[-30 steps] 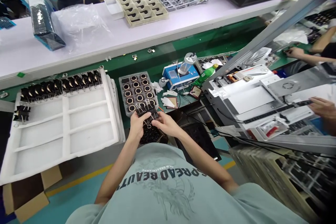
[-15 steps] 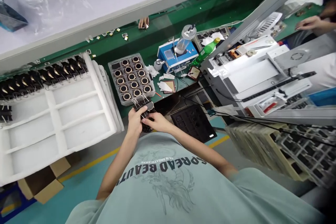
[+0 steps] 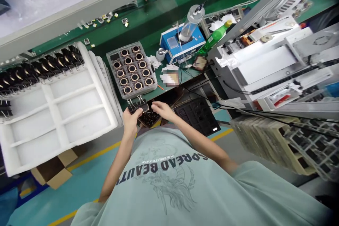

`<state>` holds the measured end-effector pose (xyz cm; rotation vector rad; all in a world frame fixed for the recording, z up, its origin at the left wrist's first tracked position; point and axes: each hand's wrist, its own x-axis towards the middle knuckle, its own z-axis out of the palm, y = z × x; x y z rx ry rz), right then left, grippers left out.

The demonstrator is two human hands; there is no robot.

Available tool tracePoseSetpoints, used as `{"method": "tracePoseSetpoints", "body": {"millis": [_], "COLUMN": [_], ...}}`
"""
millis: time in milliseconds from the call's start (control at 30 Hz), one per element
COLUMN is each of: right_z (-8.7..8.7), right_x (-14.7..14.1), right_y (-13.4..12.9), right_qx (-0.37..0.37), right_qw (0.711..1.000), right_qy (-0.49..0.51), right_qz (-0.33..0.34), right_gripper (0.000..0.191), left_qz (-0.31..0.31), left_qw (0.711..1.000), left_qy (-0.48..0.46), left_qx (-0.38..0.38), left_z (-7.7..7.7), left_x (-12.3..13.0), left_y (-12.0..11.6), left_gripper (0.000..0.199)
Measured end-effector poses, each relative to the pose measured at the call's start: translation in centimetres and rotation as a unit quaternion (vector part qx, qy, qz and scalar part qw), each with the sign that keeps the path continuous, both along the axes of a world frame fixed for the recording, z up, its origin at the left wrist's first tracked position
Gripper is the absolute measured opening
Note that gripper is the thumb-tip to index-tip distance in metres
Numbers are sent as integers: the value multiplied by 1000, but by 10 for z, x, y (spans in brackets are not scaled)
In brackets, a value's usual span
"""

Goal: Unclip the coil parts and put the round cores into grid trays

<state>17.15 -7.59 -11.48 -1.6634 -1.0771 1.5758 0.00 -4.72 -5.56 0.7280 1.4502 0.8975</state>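
My left hand (image 3: pixel 130 119) is closed round a dark part with black binder clips (image 3: pixel 137 104) on it, their wire handles pointing up, just below the front edge of the divided tray. To its right, my right hand (image 3: pixel 163 110) is apart from that part, with fingers bent together; whatever is between the fingertips is too small to make out. A box of small black clips (image 3: pixel 149 118) shows beneath and between my hands. Round parts with gold rings fill most cells of the clear divided tray (image 3: pixel 132 68).
On the left, a white foam tray (image 3: pixel 56 113) holds a row of clipped black parts. A blue device (image 3: pixel 173 44), a green bottle (image 3: pixel 216 36) and papers lie beyond my right hand. A grey machine (image 3: pixel 254 67) stands at the right; a black tray (image 3: pixel 197 116) is lower down.
My right hand has moved off the clipped part, opening a gap to the right. My left hand still holds the part, now tilted with its clip handles upward. The camera view has shifted slightly.
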Motion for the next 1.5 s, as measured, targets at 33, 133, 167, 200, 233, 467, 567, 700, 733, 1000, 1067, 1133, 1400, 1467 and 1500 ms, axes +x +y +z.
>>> {"method": "tracePoseSetpoints", "body": {"millis": [33,133,167,200,233,467,567,700,733,1000,1067,1133,1400,1467,1500], "right_z": [3,19,23,26,28,33,42,48,49,46,36,19,-22,-17,-16], "right_x": [2,3,1,0,-2,13,21,17,14,15,17,15,10,16,20], "right_y": [4,11,11,10,9,4,6,6,6,7,9,8,-23,-32,-36], "right_qx": [13,56,70,81,90,80,46,36,51,115,100,80,52,87,98], "right_qw": [997,975,973,973,974,965,968,984,987,991,994,996,989,984,984], "right_qy": [77,215,217,209,197,200,234,174,149,61,52,33,137,155,149], "right_qz": [-20,-30,-36,-50,-70,-150,-74,19,25,-20,-16,4,-9,-9,-30], "right_gripper": [57,52,49,47,45,46,63,47,43,39,44,50,89,94,89], "left_qz": [-28,-105,-123,-136,-147,-211,-248,-322,-331,-350,-317,-253,-49,-65,-79], "left_qw": [999,992,989,985,982,966,957,935,932,930,945,961,941,919,910], "left_qy": [20,65,78,91,105,122,117,131,134,104,73,27,-181,-234,-250], "left_qx": [8,32,40,48,58,90,92,73,66,25,-23,-104,-280,-311,-322], "left_z": [-3,-7,-7,-7,-6,-1,-1,1,0,-9,-14,-20,-51,-56,-59], "left_x": [-1,-1,-1,0,2,4,3,3,3,-5,-15,-26,-15,7,19], "left_y": [-3,-10,-12,-13,-15,-19,-20,-22,-23,-31,-38,-44,-27,-17,-12], "left_gripper": [38,35,34,33,33,35,45,55,56,57,63,63,23,16,14]}}
